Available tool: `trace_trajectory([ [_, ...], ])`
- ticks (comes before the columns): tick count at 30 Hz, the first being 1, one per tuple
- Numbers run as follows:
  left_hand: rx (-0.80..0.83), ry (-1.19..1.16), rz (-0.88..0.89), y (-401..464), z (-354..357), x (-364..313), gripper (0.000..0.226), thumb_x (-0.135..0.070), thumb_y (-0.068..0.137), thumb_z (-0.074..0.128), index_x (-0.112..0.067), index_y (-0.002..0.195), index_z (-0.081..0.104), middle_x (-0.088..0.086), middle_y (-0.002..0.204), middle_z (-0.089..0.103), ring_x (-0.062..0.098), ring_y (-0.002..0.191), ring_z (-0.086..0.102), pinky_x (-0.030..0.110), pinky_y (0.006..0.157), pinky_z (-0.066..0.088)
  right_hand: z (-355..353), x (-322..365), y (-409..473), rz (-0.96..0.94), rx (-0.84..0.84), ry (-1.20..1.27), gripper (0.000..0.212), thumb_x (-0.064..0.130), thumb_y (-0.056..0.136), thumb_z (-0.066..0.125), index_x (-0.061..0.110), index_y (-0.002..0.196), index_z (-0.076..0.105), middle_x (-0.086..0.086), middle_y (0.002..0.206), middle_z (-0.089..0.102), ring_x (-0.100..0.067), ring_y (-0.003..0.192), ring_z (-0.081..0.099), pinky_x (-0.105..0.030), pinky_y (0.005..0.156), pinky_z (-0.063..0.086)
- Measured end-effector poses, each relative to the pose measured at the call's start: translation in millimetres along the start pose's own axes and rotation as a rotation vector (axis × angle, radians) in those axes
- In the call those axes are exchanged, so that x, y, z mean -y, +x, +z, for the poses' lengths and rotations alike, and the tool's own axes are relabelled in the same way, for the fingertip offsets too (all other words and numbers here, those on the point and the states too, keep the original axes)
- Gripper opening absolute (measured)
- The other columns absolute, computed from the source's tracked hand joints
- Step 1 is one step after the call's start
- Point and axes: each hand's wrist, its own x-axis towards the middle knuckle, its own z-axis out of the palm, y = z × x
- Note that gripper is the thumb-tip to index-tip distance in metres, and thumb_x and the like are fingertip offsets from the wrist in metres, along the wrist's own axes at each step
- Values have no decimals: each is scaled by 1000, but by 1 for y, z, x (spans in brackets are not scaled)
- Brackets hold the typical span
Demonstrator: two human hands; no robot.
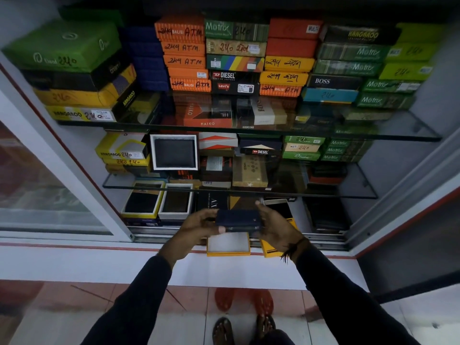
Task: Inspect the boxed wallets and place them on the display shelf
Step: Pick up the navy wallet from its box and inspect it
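You are mid-inspection: your left hand [199, 226] and right hand [275, 226] hold a dark blue wallet [239, 219] between them, out of its box, in front of the lowest shelf of the cabinet. The fingers of each hand pinch one end of the wallet, left thumb on its near edge, right fingers wrapped round the far end. Directly below it an open yellow box [228, 244] with a pale lining sits empty on the cabinet's front sill, and what looks like its yellow lid [278, 242] lies just beside it under your right wrist; I judge this wallet belongs there, so it has yet to go back in and be shelved. Some display work looks done: two open boxes with dark wallets [159, 201] stand at the left end of the bottom shelf, and another open white box [174, 152] leans upright on the middle glass shelf [361, 192]. The rest are stacked closed boxes, and how many remain to be checked cannot be told. The bottom shelf's right side is dark, reflections blur the glass, and your hands hide the wallet's ends.
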Motion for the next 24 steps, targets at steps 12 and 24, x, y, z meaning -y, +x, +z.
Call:
trace_trajectory([
  [12,192,-348,-87,-12,7,-12,80,-40,58,96,-7,124,66,4,89,67,13,79,61,24,70,49,15,-8,-9,-31,189,98,18,6,99,51,6,108,67,-16,105,69,-24,95,67,-28,75,62],
  [24,314,-483,-75,-22,10,-9,80,-38,61,96,3,121,62,8,89,70,17,78,58,28,69,48,24,-10,-18,-52,342,16,25,2,98,45,3,109,68,-18,113,68,-27,104,68,-29,87,59],
])
